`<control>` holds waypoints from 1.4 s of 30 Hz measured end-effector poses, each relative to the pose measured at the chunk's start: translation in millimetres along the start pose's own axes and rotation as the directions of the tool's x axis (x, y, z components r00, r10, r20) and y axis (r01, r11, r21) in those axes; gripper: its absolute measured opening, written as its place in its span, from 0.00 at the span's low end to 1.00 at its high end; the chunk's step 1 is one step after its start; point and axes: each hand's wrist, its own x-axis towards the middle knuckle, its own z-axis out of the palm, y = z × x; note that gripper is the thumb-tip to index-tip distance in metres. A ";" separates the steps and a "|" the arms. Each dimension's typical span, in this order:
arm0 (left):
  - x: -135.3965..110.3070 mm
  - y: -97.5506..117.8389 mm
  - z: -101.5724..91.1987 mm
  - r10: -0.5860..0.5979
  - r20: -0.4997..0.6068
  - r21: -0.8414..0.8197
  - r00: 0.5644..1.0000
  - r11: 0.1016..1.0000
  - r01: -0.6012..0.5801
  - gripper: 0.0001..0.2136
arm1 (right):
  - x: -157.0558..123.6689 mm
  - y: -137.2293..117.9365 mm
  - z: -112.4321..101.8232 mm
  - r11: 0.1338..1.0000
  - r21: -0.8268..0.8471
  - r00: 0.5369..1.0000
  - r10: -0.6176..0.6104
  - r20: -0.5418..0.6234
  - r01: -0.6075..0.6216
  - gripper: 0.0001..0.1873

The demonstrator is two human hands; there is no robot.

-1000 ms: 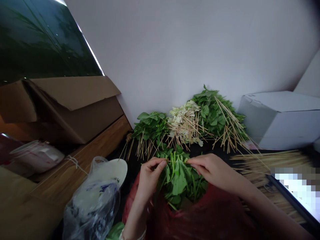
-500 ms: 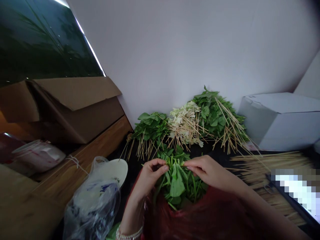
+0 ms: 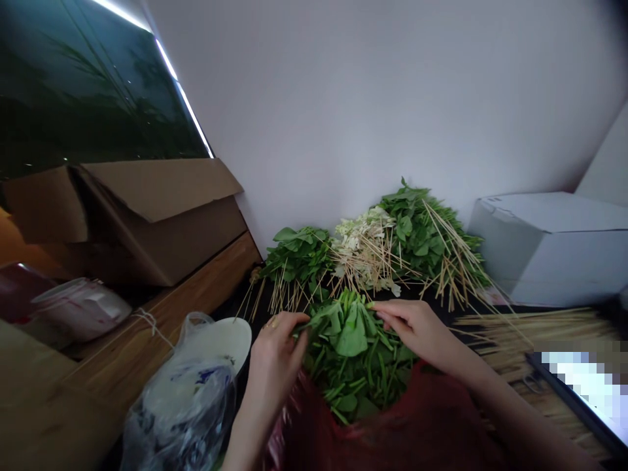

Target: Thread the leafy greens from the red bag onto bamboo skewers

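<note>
A bunch of leafy greens (image 3: 352,330), stem ends facing away from me, lies over more loose green leaves (image 3: 363,386) in a red plastic bag (image 3: 422,412). At the bunch's right side, my right hand (image 3: 417,327) is closed, thumb and index finger pinching the stem ends. My left hand (image 3: 277,350) is at the left side, fingers curled around the edge of the leaves; its fingertips are partly hidden. No skewer can be made out in either hand.
Skewered greens (image 3: 299,258), pale skewered leaves (image 3: 366,245) and a larger green pile (image 3: 422,229) lie along the wall. Bare skewers (image 3: 530,327) and a lit screen (image 3: 583,386) are on the right. A plastic bag (image 3: 181,405), white bowl (image 3: 235,337) and cardboard box (image 3: 161,222) stand left.
My left hand has moved left, away from the stem ends to the leaves' edge. My right hand stays at the stems. The bunch sits slightly farther from me, and more loose leaves show.
</note>
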 end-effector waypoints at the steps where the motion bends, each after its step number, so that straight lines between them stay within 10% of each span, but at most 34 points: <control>1: -3.4 5.2 0.9 0.044 -0.035 0.045 0.998 0.998 -0.043 0.06 | -0.2 0.3 1.4 1.000 -0.002 0.999 -0.005 -0.034 0.004 0.17; 11: -28.8 27.0 26.3 0.070 0.286 -0.270 0.956 0.963 0.010 0.07 | 7.0 13.9 8.5 0.959 0.282 0.992 0.013 -0.126 0.024 0.13; 16: -42.3 18.0 -12.3 0.295 0.524 -0.593 0.799 0.800 0.094 0.12 | 10.8 16.5 5.5 0.931 0.365 0.999 0.013 -0.052 0.007 0.13; 23: -2.3 25.9 -34.1 0.001 0.170 -0.654 0.985 0.748 0.112 0.09 | 7.9 6.7 7.7 0.937 0.351 1.000 -0.006 0.027 -0.004 0.13; 30: 18.3 29.5 16.3 -0.099 0.070 -0.540 0.993 0.833 0.121 0.05 | 5.3 -9.0 10.7 0.958 0.288 0.993 -0.051 0.103 0.019 0.14; 42: 5.3 14.4 26.4 -0.100 0.030 -0.534 0.995 0.840 0.101 0.04 | 5.4 -10.4 16.7 0.961 0.271 0.987 -0.099 0.127 0.061 0.14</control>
